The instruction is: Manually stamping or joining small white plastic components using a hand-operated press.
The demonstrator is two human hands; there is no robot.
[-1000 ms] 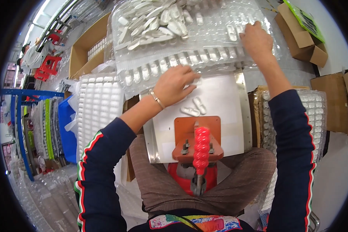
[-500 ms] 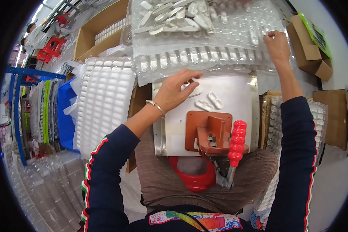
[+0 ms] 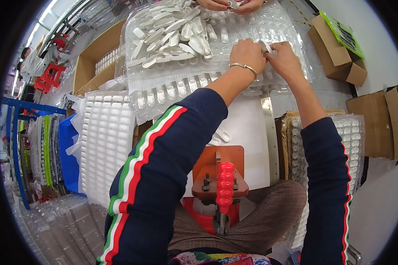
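Observation:
My left hand (image 3: 247, 55) and my right hand (image 3: 285, 60) meet over a clear plastic blister tray (image 3: 274, 26). Their fingers are closed around a small white oblong plastic piece (image 3: 264, 47), partly hidden by them. On the left of the tray lies a heap of similar white plastic pieces (image 3: 168, 33). Nearer me, more pieces sit in a row of tray pockets. Two loose white parts (image 3: 223, 135) rest on the pale work board (image 3: 256, 132), partly behind my left sleeve. A toggle clamp with a red ribbed handle (image 3: 226, 185) stands on an orange-brown metal base (image 3: 234, 154).
Across the tray, another person's hands (image 3: 231, 5) hold a white piece. Left stand a filled white tray (image 3: 106, 141), a blue bin (image 3: 67, 150) and a cardboard box (image 3: 86, 70). To the right are stacked trays (image 3: 350, 134) and open cartons (image 3: 378, 119).
My left hand has left the loose parts on the board and reached forward and right to meet my right hand. The clamp handle looks more upright. The other person's hands show at the top.

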